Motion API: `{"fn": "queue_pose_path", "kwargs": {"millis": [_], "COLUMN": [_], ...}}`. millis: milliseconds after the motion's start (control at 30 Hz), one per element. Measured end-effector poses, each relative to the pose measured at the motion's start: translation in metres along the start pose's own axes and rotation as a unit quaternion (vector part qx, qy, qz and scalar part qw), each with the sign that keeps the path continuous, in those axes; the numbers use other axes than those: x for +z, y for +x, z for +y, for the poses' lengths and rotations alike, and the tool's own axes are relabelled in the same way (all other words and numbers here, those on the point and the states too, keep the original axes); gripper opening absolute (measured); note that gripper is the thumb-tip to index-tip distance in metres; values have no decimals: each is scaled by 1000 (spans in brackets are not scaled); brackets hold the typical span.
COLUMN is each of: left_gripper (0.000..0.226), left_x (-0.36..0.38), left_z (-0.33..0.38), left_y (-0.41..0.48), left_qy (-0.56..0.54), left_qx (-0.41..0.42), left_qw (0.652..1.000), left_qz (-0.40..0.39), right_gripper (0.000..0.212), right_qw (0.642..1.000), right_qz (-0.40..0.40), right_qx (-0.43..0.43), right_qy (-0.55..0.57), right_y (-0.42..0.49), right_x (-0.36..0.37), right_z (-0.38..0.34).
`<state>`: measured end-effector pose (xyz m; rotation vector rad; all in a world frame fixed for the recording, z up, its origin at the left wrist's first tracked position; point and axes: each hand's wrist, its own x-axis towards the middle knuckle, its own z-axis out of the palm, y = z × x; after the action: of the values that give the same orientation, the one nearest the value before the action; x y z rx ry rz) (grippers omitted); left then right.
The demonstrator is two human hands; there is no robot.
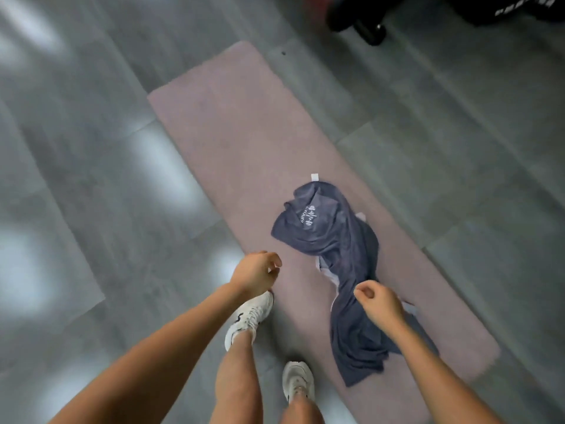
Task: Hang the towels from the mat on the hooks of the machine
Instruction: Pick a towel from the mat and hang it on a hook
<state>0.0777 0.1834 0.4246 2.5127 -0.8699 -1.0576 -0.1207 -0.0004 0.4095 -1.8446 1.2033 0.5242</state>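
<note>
At the near edge of the mat (232,142), two white trainers (250,316) stand, the forward toe right against the mat's side. Just above them the left hand (256,270) hangs with fingers loosely curled, holding nothing. Across the mat, the right hand (379,304) has its fingers curled over the dark grey towel (345,240); whether they pinch cloth I cannot tell. That towel lies crumpled along the mat's near half, white logo up, with a white towel (328,270) peeking out beneath. Beyond the mat's far end, on the grey tiled floor (91,148), sits dark, blurred equipment (367,22).
</note>
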Motion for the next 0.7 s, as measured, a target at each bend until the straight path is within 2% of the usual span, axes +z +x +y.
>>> {"fn": "queue_pose_path", "kwargs": {"millis": [167,233,400,567,700], "left_gripper": [24,24,27,26,46], "left_x": [73,113,218,298,327], "left_z": [-32,-50,-98,-140,-162], "left_y": [128,173,267,331,357], "left_qy": [46,91,218,295,353], "left_qx": [45,76,150,219,270], "left_qw": [998,993,964,930,895], "left_qz": [-23,-29,-32,-35,-24], "right_gripper": [5,13,29,35,33], "right_qw": [997,996,996,986,977], "right_qz": [30,47,78,130,169], "right_qx": [58,63,31,-16,-29], "right_qy": [48,41,-14,-101,-125], "right_y": [101,144,250,325,356], "right_x": [68,98,164,211,232], "right_z": [31,47,93,135,152]}}
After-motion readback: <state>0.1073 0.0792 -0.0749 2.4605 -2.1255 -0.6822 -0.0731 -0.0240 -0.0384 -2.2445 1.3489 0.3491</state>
